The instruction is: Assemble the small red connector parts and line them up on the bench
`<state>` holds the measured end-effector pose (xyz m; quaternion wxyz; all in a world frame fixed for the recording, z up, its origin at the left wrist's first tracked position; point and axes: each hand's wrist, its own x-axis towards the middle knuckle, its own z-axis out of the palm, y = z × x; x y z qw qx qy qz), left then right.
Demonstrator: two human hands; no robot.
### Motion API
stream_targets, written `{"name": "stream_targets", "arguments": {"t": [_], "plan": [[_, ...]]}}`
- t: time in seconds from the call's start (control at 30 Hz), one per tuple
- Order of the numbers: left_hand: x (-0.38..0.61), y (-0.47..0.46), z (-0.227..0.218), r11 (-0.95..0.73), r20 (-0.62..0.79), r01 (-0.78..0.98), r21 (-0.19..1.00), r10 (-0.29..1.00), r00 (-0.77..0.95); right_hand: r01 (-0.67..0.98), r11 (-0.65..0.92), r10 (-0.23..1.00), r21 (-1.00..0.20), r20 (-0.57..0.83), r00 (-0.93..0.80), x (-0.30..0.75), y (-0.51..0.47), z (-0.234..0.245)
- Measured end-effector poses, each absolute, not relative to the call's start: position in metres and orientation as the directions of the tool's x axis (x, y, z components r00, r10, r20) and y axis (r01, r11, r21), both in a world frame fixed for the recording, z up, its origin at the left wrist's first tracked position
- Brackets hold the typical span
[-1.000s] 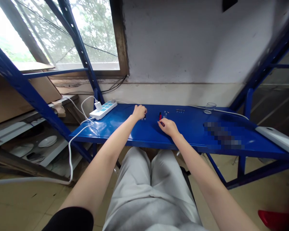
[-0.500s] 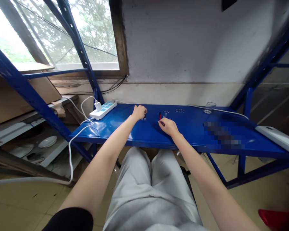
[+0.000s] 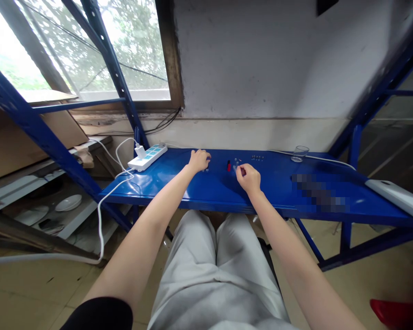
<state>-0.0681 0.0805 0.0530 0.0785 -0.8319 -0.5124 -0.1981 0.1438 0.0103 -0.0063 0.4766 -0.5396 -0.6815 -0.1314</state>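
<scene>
My left hand is palm down over the far part of the blue table, fingers bent and slightly apart, with nothing visible in them. Small clear pieces lie just below its fingertips. To the right, my right hand is closed in a pinch; whatever is between the fingertips is too small or hidden. Beside those fingertips is a group of small clear parts. A small red and black item stands between my two hands. Farther back, several tiny metallic pieces are set out in a row.
A white power strip with a plugged-in cable sits at the table's left end. A clear glass stands at the back right. Nearer is a blurred-out dark object, and a white flat object lies at the right edge.
My right hand has moved right, away from the red and black item and over to the clear parts. My left hand stays almost in place.
</scene>
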Motion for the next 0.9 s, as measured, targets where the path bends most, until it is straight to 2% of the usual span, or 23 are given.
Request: {"name": "stream_targets", "arguments": {"t": [0.1,0.17,0.3,0.4,0.6,0.77,0.9], "plan": [[-0.061,0.068,0.054,-0.528,0.594,0.843,0.098,0.711,0.376,0.86,0.309,0.602,-0.405,0.784,0.153,0.149,0.013,-0.006],[-0.053,0.056,0.051,-0.571,0.65,0.813,0.11,0.66,0.376,0.864,0.247,0.627,-0.439,0.752,0.203,0.152,0.015,-0.006],[-0.032,0.031,0.031,-0.611,0.582,0.785,0.099,0.675,0.453,0.874,0.133,0.714,-0.468,0.656,0.243,0.153,0.017,-0.008],[-0.016,0.021,0.012,-0.49,0.523,0.859,0.149,0.776,0.353,0.882,0.092,0.744,-0.462,0.62,0.248,0.152,0.018,-0.01],[0.004,0.027,-0.005,-0.405,0.386,0.894,0.191,0.868,0.311,0.912,0.035,0.808,-0.41,0.548,0.215,0.151,0.02,-0.012],[0.007,0.036,-0.009,-0.402,0.376,0.891,0.208,0.874,0.307,0.936,0.054,0.847,-0.348,0.512,0.142,0.149,0.02,-0.014],[0.005,0.038,-0.009,-0.447,0.439,0.877,0.178,0.834,0.336,0.946,0.101,0.845,-0.307,0.529,0.082,0.148,0.02,-0.016]]}}
